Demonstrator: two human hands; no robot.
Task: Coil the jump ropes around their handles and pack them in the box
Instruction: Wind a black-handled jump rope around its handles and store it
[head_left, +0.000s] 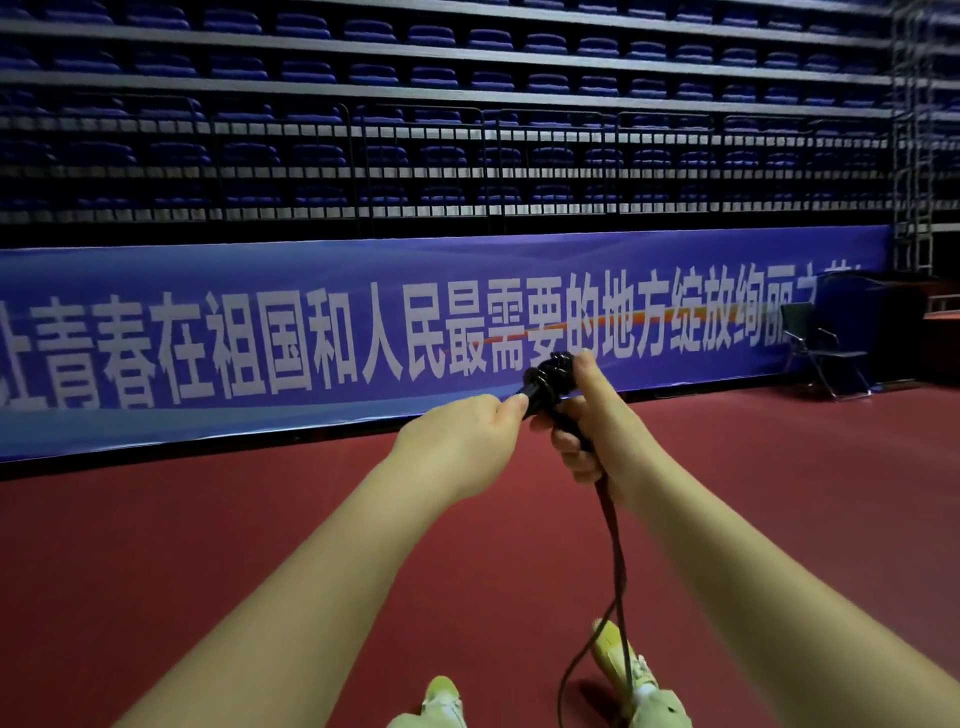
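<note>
Right hand (587, 421) is gripping the black handles (545, 387) at chest height, left hand (467, 436) pinching their end, a few coils on already, but loose rope (615, 561) is trailing to the floor (208, 545); no box in sight, packing is looking some way off.

— How many ropes do you count?
— One black jump rope (615, 561), with its handles (545, 387) bunched together; how many I can't tell.
— Hands?
— Two, the left hand (462, 436) and the right hand (592, 426).
— Shoes?
— Two pale green shoes (631, 670).
— Anything else?
— One folding chair (823, 345) and one long blue banner (311, 332).
</note>
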